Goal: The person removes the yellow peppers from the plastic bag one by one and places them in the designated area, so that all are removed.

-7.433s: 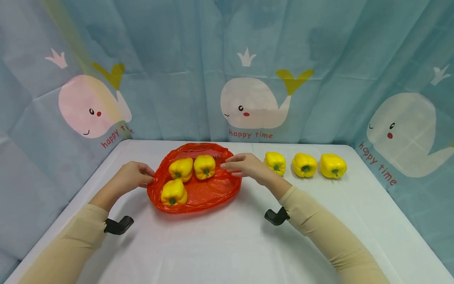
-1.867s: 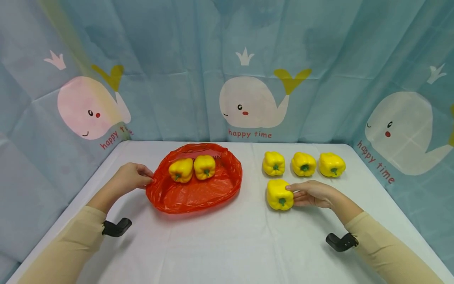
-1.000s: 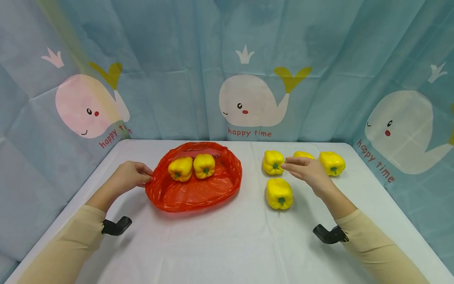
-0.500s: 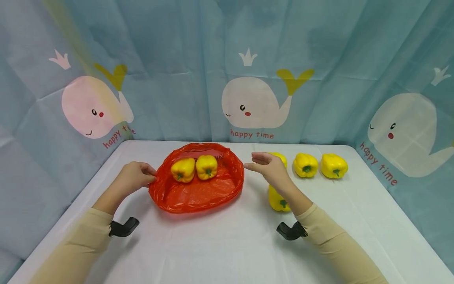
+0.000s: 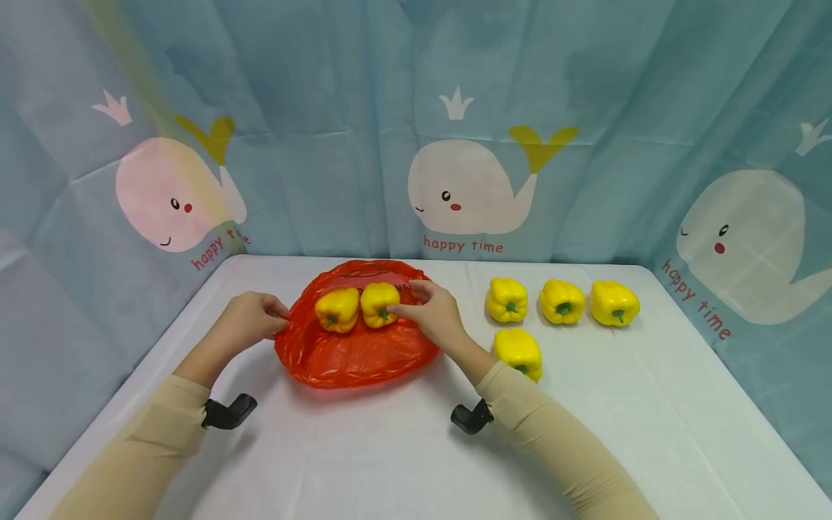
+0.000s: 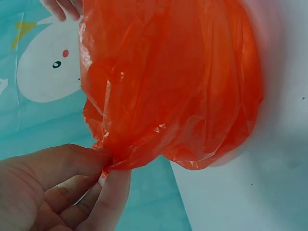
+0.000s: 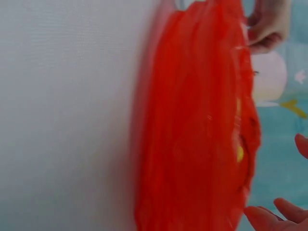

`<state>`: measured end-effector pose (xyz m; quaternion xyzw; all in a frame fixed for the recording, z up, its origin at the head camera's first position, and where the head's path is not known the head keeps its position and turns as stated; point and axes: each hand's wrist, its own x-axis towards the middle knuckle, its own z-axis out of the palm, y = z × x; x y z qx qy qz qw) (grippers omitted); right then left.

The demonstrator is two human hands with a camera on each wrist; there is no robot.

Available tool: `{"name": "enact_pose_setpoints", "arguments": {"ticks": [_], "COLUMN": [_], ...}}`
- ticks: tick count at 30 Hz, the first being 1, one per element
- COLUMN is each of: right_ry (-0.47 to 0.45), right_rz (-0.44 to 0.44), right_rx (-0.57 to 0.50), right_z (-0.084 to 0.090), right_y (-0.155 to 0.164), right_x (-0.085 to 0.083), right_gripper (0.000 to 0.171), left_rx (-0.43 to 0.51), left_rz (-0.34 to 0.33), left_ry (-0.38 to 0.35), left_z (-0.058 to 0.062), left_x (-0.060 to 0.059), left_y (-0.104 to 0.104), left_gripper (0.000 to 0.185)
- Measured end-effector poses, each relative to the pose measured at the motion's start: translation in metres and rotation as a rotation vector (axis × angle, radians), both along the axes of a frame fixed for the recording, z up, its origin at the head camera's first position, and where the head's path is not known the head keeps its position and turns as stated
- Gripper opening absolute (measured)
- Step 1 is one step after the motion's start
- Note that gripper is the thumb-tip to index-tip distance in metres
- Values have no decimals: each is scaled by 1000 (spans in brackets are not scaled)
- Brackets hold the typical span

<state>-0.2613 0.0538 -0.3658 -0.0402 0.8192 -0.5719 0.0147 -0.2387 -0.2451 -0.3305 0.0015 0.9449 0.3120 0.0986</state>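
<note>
Left grip (image 5: pixel 248 322) pinches the red bag's (image 5: pixel 360 362) edge; right grip (image 5: pixel 437 315), spread and empty, overhangs the opposite.

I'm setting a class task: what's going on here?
A person's left hand pinches the rim of a red plastic bag. The right hand is over the bag, close to one of two yellow bell peppers inside; whether it touches is unclear. Four more peppers sit on the white table, three in a row, one nearer the person.

Red "happy time" (image 5: pixel 463 245) stood three times on the blue curtain (image 5: pixel 312 65), once under each printed whale (image 5: pixel 464 189). Dark letters (image 5: pixel 404 287) inside the red bag (image 5: pixel 364 365) were partly covered, not fully readable.
</note>
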Motion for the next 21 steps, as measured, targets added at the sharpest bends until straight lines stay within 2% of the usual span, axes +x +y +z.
{"name": "enact_pose_setpoints", "arguments": {"ticks": [6,21], "right_ry": [46,26], "right_rz": [-46,-115], "right_rx": [7,44], "right_z": [-12,-28], "right_y": [-20,-57], "right_x": [-9,-26], "right_gripper": [66,73], "left_rx": [8,24], "left_rz": [-4,2], "left_ry": [-2,-7], "left_z": [1,1], "left_x": [0,-1], "left_y": [0,-2], "left_gripper": [23,25]}}
